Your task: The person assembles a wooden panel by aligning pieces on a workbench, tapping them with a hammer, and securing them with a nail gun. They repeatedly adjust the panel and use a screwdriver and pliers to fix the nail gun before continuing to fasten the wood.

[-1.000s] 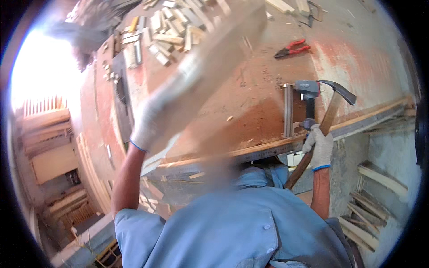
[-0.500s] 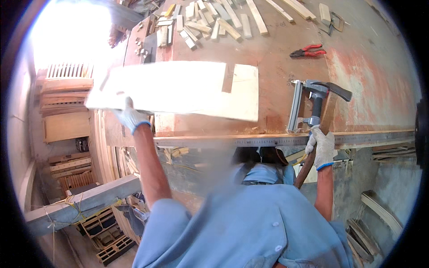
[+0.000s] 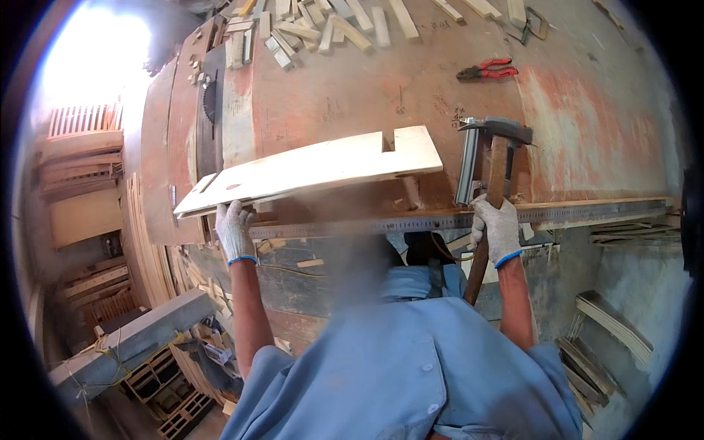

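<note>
My left hand [image 3: 235,229], in a pale knit glove with a blue cuff, is closed on the near edge of a long pale wooden board [image 3: 308,166]. The board is tilted over the bench; a rectangular notch cuts its far edge near the right end, and a slot shows at its left end. My right hand [image 3: 497,226], gloved alike, grips the wooden handle of a hammer [image 3: 498,172], whose dark head points away from me. Partly behind the hammer lies a nail gun with a silver magazine [image 3: 467,167].
A metal ruler strip [image 3: 411,226] runs along the near edge of the workbench [image 3: 330,99]. Red-handled pliers [image 3: 490,70] lie farther back, with a clamp [image 3: 534,28] at far right. Wood offcuts [image 3: 345,29] pile up at the back. A saw blade [image 3: 210,101] protrudes on the left.
The board has tipped and turned, its right end swinging nearer, and my left hand has come lower. The hammer in my right hand has become more upright over the nail gun.
</note>
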Demonstrator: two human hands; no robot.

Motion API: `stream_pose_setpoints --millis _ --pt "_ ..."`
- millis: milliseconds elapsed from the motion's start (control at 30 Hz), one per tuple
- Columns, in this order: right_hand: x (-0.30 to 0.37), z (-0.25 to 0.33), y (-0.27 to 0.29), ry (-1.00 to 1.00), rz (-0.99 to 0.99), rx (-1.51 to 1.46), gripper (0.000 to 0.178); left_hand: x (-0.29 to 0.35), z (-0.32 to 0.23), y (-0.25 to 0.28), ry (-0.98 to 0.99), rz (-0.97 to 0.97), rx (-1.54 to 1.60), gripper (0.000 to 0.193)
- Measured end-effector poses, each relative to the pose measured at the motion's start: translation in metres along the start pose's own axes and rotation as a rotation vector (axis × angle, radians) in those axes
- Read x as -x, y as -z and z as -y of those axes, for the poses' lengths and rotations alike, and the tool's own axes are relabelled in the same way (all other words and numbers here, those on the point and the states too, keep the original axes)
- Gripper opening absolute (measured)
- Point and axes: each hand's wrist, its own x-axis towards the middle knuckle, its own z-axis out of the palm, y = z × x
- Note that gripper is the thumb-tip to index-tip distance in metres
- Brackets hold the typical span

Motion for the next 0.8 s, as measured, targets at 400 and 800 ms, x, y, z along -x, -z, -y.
stream_pose_setpoints --millis 400,800 --pt "0.035 -0.002 -0.09 0.137 -0.267 0.181 0.007 -0.062 -0.041 0.003 -0.585 0.026 -1.358 0.056" --pt "0.022 -0.041 -0.146 0.308 -0.473 0.327 0.009 -0.08 -0.055 0.029 -0.99 0.137 -1.25 0.048"
